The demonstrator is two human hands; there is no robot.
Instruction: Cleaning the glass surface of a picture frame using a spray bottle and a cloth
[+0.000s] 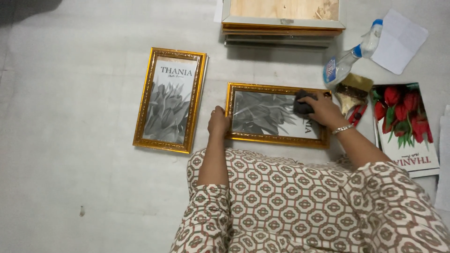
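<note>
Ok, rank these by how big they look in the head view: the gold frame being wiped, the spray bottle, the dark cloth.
1. Gold frame being wiped, clearly largest.
2. Spray bottle.
3. Dark cloth, partly hidden under the right hand, so its full size is uncertain.

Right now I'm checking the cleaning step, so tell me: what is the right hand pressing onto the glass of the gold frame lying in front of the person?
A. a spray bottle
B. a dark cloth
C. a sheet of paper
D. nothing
B: the right hand presses a dark cloth onto the glass of the gold frame; the spray bottle lies aside on the floor.

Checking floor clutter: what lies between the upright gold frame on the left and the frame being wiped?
Bare floor, except the left hand gripping the wiped frame beside the left frame, in the head view.
</note>
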